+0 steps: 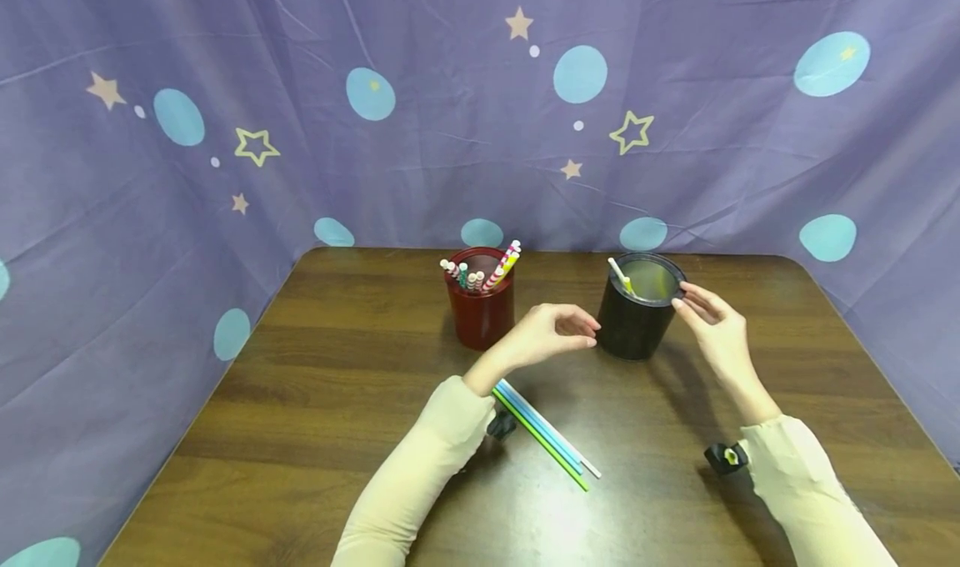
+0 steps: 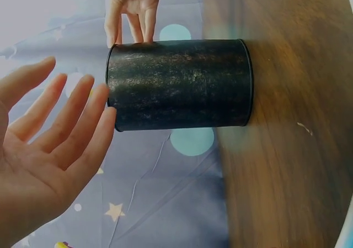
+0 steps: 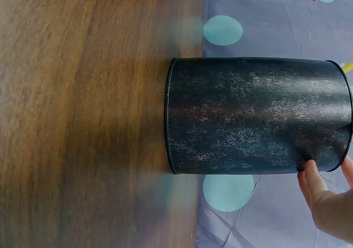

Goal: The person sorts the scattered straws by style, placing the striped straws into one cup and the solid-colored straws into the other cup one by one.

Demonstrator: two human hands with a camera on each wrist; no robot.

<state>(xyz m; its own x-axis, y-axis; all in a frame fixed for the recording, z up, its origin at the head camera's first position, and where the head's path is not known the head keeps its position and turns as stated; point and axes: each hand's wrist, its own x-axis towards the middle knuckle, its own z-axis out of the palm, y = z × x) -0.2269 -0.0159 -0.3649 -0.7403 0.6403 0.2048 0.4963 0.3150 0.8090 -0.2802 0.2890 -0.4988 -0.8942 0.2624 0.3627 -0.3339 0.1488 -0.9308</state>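
Observation:
A black cylindrical can [image 1: 636, 321] stands upright on the table, with a white straw [image 1: 617, 270] and a yellow straw [image 1: 627, 284] leaning inside it. At the can's right rim, the thumb and fingertips of my right hand [image 1: 720, 333] touch its outer side. My left hand [image 1: 546, 333] hovers by the can's left side, fingers loosely bent and holding nothing; in the left wrist view the palm [image 2: 49, 170] faces up to the camera, near the rim. The right wrist view shows the can's mottled wall [image 3: 248, 115] with right fingers [image 3: 315, 184] against it.
To the left stands a dark red can [image 1: 480, 313] with several patterned straws [image 1: 463, 277] in it. Green, blue and white straws [image 1: 551, 434] lie on the wooden table [image 1: 315, 408], partly under the left forearm. A purple patterned cloth [image 1: 450, 133] hangs behind.

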